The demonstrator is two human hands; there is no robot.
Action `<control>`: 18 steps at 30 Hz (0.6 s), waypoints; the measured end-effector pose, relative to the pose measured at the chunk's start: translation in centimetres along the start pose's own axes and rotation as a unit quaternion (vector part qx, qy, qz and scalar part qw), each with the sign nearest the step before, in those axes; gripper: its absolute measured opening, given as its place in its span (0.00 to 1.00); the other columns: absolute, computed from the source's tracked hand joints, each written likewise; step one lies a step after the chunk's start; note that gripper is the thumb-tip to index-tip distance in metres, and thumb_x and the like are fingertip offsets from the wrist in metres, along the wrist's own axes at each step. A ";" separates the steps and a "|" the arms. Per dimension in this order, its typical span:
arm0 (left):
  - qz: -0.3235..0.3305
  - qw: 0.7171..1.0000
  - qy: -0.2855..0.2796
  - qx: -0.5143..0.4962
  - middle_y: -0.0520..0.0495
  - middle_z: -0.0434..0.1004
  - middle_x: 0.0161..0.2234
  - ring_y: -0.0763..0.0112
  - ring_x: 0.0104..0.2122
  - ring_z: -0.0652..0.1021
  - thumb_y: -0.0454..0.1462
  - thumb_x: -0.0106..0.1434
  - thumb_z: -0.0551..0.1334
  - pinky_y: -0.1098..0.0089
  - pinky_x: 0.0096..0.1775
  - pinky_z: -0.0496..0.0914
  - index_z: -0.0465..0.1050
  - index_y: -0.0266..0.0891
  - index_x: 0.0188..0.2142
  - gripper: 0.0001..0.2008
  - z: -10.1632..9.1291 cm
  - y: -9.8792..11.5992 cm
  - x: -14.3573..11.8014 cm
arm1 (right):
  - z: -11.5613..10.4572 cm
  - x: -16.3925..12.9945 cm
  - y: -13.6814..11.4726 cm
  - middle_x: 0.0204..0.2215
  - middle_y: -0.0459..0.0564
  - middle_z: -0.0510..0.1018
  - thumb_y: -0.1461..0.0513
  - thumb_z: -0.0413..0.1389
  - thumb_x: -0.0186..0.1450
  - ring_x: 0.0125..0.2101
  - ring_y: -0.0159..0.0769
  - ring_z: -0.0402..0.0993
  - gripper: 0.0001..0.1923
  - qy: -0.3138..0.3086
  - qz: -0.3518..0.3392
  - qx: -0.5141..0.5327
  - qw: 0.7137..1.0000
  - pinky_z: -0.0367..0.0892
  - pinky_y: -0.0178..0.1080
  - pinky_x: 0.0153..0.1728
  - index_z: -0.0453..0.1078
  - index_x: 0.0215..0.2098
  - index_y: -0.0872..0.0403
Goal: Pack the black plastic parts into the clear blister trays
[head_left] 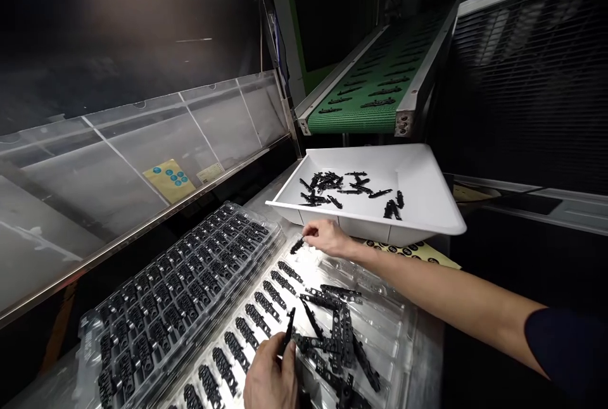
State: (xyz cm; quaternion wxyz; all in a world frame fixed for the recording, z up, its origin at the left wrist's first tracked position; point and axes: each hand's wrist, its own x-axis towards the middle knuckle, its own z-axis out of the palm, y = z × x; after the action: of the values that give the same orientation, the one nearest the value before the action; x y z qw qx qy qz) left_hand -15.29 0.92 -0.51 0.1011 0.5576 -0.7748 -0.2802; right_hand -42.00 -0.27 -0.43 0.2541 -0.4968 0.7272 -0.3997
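Observation:
Between the thumb and fingers of my left hand is a black plastic part, held upright at the near edge of a loose heap of similar parts. My right hand pinches another black plastic part over the far end of a clear plastic tray. Along the tray's left side lies a row of black parts, each in its own slot. The heap covers the middle of that tray.
Left of it, a clear tray is filled with rows of black parts. Behind my right hand a white bin holds scattered parts. Beyond, a green conveyor belt carries more. A yellow sticker sheet lies under the bin's edge.

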 end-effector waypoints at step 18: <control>-0.021 1.000 0.004 0.005 0.46 0.79 0.41 0.62 0.43 0.77 0.48 0.59 0.52 0.66 0.44 0.68 0.76 0.43 0.41 0.19 0.3 -2.3 -0.6 | 2.9 2.1 3.5 0.29 0.47 0.73 0.62 0.52 0.66 0.27 0.31 0.61 0.12 -0.155 -0.277 -0.199 0.927 0.62 0.38 0.36 0.76 0.43 0.54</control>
State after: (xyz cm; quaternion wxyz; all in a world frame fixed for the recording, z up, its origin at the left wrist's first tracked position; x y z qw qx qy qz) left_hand -13.37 1.07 -1.93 0.0959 0.5755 -0.7638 -0.2762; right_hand -42.44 -2.47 -4.90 0.1388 -0.7743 0.5770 -0.2198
